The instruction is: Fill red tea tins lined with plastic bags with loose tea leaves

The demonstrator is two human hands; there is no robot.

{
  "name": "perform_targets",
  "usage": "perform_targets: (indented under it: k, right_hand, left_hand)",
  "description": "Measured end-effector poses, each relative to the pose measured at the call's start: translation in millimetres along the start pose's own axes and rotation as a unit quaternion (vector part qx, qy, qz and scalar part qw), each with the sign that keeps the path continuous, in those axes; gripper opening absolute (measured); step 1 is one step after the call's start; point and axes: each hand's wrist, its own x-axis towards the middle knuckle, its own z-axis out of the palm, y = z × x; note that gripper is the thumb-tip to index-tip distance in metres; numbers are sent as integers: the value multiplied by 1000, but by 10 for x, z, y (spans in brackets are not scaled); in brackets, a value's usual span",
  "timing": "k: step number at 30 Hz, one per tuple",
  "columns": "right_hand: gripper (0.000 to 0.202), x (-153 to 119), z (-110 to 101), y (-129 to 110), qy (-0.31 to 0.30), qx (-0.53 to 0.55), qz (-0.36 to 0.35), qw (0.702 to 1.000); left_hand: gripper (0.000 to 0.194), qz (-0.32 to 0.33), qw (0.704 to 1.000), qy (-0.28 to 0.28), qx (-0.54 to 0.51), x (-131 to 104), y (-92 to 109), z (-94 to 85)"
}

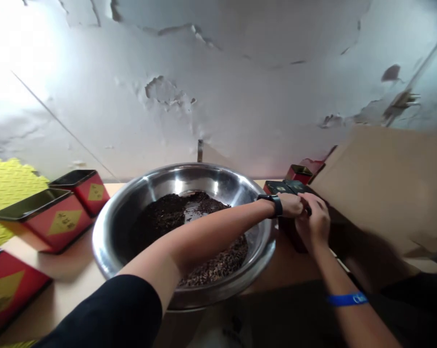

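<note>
My left hand [291,204], with a black watch at the wrist, reaches across a wide steel bowl [107,232] to its right side. Beside it is my right hand [317,220], whose arm wears a blue wristband. Both hands meet with fingers curled over dark-lidded tins [275,186] standing at the bowl's right. A small dark bit shows between the fingers, too hidden to name. In the bowl lies a loose dark mix [163,212] of dry, crumbly bits, with grain-like pieces near the front and a patch of bare steel in the middle.
Red tins with yellow diamond labels, among them an open one [64,220], stand on the table [77,261] at left. Behind them is a yellow foam mat [11,193]. A cardboard box [388,183] stands at right. Close behind rises a wall [240,96] with peeling paint.
</note>
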Motion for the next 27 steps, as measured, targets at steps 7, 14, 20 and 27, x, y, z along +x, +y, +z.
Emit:
perform_targets:
  k: [7, 14, 20, 27]
  right_hand:
    - [35, 280, 384, -1718, -192, 263, -95, 941]
    - [37, 17, 1014, -3716, -431, 392, -303, 754]
    - [27, -492, 1579, -5285, -462, 357, -451, 675]
    - [23, -1055, 1692, -6223, -573, 309, -577, 494]
  left_hand:
    - [28, -117, 975, 187, 14, -1817, -471, -808]
    - [23, -296, 869, 397, -2, -4365, -711, -1166]
    - [20, -503, 644, 572, 74, -6238, -748, -932]
    - [34, -520, 558, 636, -113, -6970, -1052, -330]
